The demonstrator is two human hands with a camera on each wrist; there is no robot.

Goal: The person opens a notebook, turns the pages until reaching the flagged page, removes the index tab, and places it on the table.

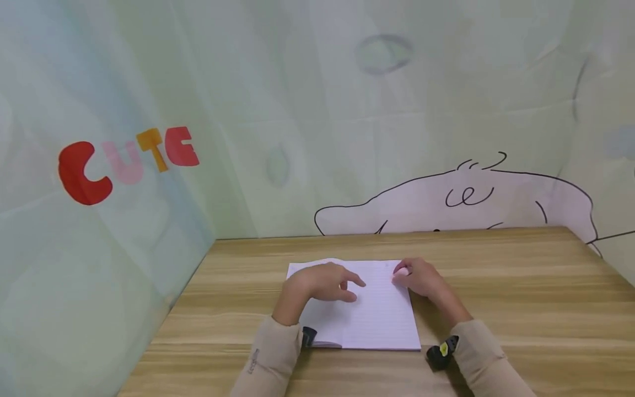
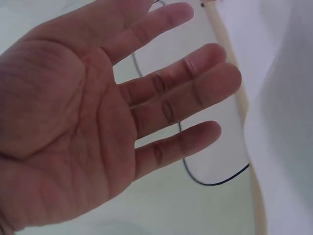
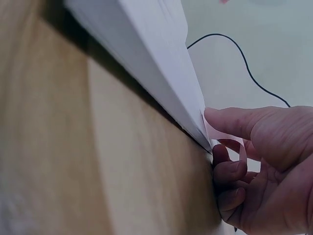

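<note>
An open notebook [image 1: 377, 325] with lined white pages lies on the wooden table. At the far right corner of its right page, my right hand [image 1: 421, 277] pinches the paper between thumb and fingers. Seen from the right wrist, a page corner [image 3: 240, 145] curls up within the grip of that hand [image 3: 274, 161], beside the notebook's thick edge [image 3: 146, 73]. My left hand [image 1: 324, 281] hovers over the middle of the spread, its fingers pointing right. The left wrist view shows the palm of this hand [image 2: 98, 112] with relaxed, spread fingers and nothing in them.
Wooden tabletop [image 1: 536, 292] surrounds the notebook. A pale fabric backdrop [image 1: 278, 110] with coloured letters and a line-drawn animal hangs behind the table and along its left side. Dark wrist cameras sit at both cuffs, the right one [image 1: 440, 355] close to the tabletop.
</note>
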